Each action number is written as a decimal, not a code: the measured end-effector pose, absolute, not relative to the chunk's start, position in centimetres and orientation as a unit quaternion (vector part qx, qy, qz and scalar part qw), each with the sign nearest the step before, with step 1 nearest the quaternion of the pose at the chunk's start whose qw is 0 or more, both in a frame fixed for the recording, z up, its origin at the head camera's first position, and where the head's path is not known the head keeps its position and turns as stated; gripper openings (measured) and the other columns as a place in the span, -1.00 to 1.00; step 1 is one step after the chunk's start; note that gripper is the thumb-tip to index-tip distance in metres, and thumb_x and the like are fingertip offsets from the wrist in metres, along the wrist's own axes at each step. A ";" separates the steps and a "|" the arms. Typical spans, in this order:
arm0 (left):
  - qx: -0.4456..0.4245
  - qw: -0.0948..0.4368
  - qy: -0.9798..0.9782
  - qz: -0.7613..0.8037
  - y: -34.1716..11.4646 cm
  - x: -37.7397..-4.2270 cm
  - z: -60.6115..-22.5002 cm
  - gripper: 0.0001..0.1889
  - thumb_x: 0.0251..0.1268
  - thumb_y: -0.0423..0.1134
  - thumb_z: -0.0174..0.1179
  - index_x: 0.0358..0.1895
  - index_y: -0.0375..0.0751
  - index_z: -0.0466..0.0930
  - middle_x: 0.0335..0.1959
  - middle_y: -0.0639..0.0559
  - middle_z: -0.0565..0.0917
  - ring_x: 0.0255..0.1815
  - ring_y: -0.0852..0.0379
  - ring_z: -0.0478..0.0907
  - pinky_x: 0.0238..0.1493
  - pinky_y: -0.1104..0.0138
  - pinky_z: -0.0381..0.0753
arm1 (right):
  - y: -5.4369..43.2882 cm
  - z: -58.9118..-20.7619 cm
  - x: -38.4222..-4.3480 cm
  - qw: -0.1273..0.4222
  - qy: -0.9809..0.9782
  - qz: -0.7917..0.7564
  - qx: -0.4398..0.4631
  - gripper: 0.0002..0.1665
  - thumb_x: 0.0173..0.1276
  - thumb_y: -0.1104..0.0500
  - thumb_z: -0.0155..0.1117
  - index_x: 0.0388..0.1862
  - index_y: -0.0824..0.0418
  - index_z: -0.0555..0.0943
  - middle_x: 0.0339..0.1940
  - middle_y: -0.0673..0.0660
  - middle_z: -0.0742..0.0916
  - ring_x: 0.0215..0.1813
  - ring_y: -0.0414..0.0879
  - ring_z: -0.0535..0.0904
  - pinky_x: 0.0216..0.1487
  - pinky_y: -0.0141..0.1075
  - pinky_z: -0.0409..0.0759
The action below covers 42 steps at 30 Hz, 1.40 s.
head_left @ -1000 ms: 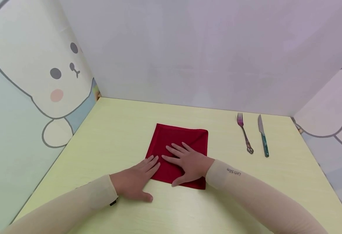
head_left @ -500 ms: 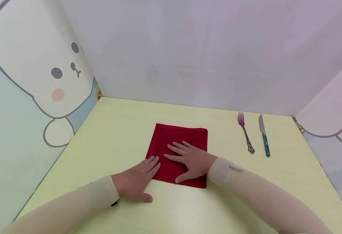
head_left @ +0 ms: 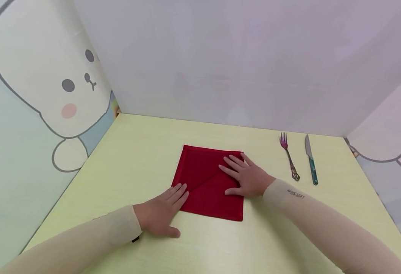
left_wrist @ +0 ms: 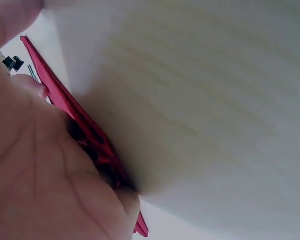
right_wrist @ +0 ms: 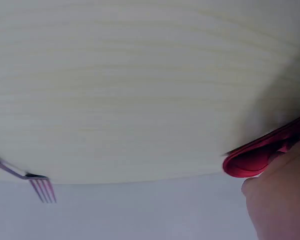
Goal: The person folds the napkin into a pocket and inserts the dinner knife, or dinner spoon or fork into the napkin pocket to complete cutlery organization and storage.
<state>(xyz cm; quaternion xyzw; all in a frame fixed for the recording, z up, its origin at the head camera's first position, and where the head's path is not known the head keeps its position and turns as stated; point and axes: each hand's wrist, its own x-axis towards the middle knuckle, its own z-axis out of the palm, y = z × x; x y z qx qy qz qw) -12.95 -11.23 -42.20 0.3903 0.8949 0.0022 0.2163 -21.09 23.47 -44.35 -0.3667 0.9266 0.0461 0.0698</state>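
A red cloth napkin [head_left: 207,201], folded to a square, lies flat on the table, with a diagonal crease line running from lower left to upper right. My left hand [head_left: 162,211] rests its straight fingers on the napkin's lower left edge, thumb out on the tabletop. Across the upper right part of the cloth, my right hand [head_left: 248,176] lies with fingers spread, its fingertips near the far right corner. In the right wrist view, the napkin [right_wrist: 245,162] shows a rounded folded edge beside the hand. The left wrist view shows the layered napkin edge [left_wrist: 60,92] past the palm.
To the right on the pale wooden table [head_left: 125,160] lie a fork [head_left: 289,158] with an ornate handle and a knife [head_left: 311,160] with a green handle. A plain wall [head_left: 227,64] stands behind, and printed cartoon panels [head_left: 32,114] flank the sides.
My right hand has slid up and to the right over the napkin, from its middle toward the far right corner. The left hand stays in place.
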 end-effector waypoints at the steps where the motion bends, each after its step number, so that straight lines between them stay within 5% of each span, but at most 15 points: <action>1: 0.390 0.218 0.895 0.002 -11.2 -13.0 -42.2 0.11 0.28 0.34 0.26 0.67 -0.24 -0.03 0.71 -0.13 -0.12 0.70 -0.14 -0.27 0.62 0.10 -0.06 | 24.0 -44.3 -21.1 0.065 0.931 0.050 -0.355 0.12 0.40 -0.61 -0.12 0.71 -0.01 0.10 0.71 0.20 0.11 0.69 0.20 -0.09 0.60 0.21 -0.31; 18: 0.394 0.209 0.895 -0.007 -11.2 -13.1 -42.3 0.11 0.27 0.35 0.26 0.67 -0.23 -0.02 0.71 -0.12 -0.09 0.70 -0.14 -0.25 0.62 0.11 -0.03 | 26.7 -44.1 -22.1 0.091 0.953 -0.035 -0.288 0.09 0.41 -0.56 -0.01 0.70 0.02 0.15 0.70 0.22 0.15 0.68 0.23 -0.07 0.59 0.25 -0.21; 27: 0.400 0.150 0.903 -0.048 -8.0 -15.0 -40.2 0.04 0.12 0.41 0.37 0.55 -0.19 0.33 0.58 -0.13 0.29 0.60 -0.17 0.16 0.56 0.08 0.16 | 27.0 -44.7 -22.4 0.093 0.952 -0.023 -0.290 0.15 0.36 -0.63 -0.05 0.72 -0.01 0.09 0.71 0.20 0.10 0.69 0.20 -0.12 0.59 0.25 -0.20; 34: 0.429 0.187 0.882 -0.059 -1.9 -19.5 -39.3 0.10 0.14 0.40 0.35 0.68 0.02 0.08 0.68 0.03 0.08 0.67 -0.07 -0.03 0.59 0.12 0.08 | 26.8 -44.8 -22.4 0.098 0.952 -0.030 -0.287 0.16 0.33 -0.62 0.02 0.72 -0.03 0.09 0.71 0.19 0.11 0.69 0.20 -0.11 0.57 0.28 -0.09; 42: 0.436 0.211 0.867 -0.121 -0.5 -21.5 -41.1 0.35 -0.15 0.49 0.45 0.71 0.17 -0.12 0.72 0.15 -0.13 0.69 -0.11 -0.20 0.58 -0.15 -0.03 | 26.5 -44.4 -22.3 0.103 0.953 -0.044 -0.283 0.15 0.35 -0.57 0.10 0.72 -0.01 0.10 0.71 0.21 0.11 0.69 0.22 -0.12 0.56 0.30 -0.06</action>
